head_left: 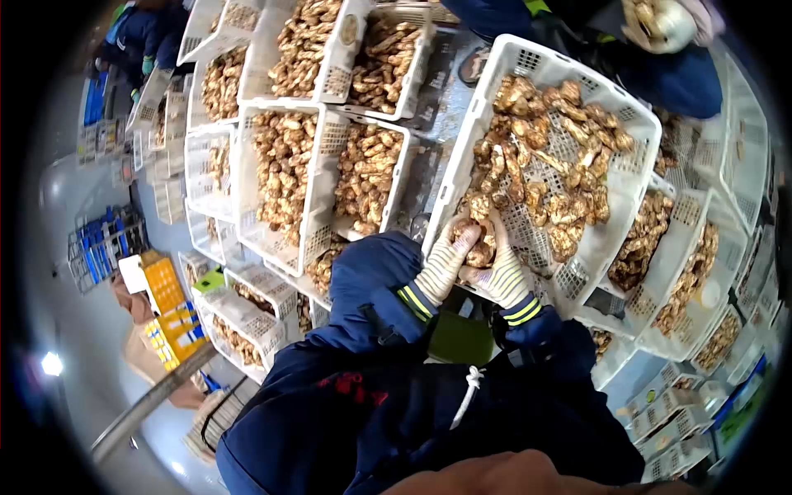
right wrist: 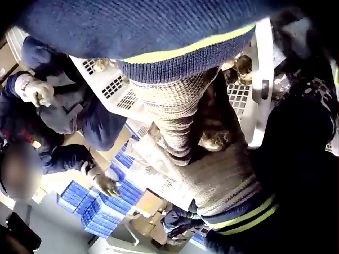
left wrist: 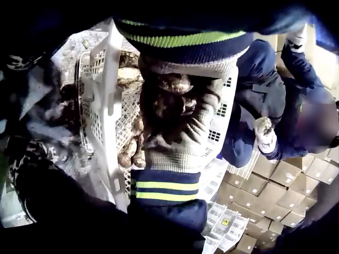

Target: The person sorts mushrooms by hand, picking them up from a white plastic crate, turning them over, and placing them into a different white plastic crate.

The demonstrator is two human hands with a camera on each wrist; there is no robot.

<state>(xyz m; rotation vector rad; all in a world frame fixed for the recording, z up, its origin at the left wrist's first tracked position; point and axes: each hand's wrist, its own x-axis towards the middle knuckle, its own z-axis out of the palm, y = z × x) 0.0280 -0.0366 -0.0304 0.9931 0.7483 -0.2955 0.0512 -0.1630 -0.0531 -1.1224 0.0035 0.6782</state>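
Note:
In the head view, my gloved left hand (head_left: 448, 254) and gloved right hand (head_left: 501, 271) meet at the near edge of a white slotted crate (head_left: 456, 157). Between them they grip a knobby brown-and-tan ginger-like root (head_left: 478, 247). Fingers of the left hand curl along one side of it, and the right hand wraps the other. More such roots (head_left: 577, 153) lie loosely over the crate floor, whose grid shows in patches. The right wrist view shows a pale part of the held root (right wrist: 214, 140) between the gloves; the rest is shadowed.
Crates full of roots (head_left: 285, 165) stand at my left, and further crates (head_left: 643, 235) at my right. Another worker (head_left: 660, 74) is across from me at the top right. Cardboard boxes (left wrist: 270, 203) are stacked beyond, in the left wrist view.

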